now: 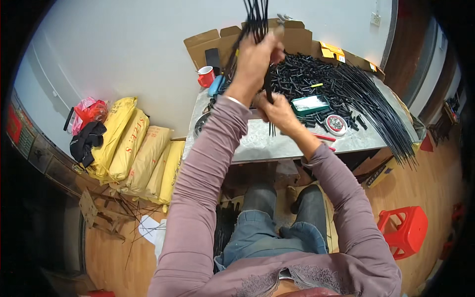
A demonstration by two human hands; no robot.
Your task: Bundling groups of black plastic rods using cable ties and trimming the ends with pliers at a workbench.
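Note:
A bundle of thin black rods [257, 21] stands upright over the table, its upper ends running out of view at the top. My left hand [258, 55] is closed round the bundle partway up. Lower down, my right hand [278, 113] is closed on the same bundle, and a few rod ends poke out beneath it above the tabletop. Behind my hands lies a large heap of short black tubular parts [302, 74]. Beside my right hand sits a green tray [324, 108] of thin white pieces, with a round dish [336, 124] of small metallic bits nearby.
Long black rods [378, 106] overhang the table's right edge. Cardboard [299, 39] walls the back; a red mug [206, 76] stands at the left. Red-handled tool [324, 136] lies near the front edge. Yellow sacks [136, 143] are stacked left, a red stool [408, 230] is right.

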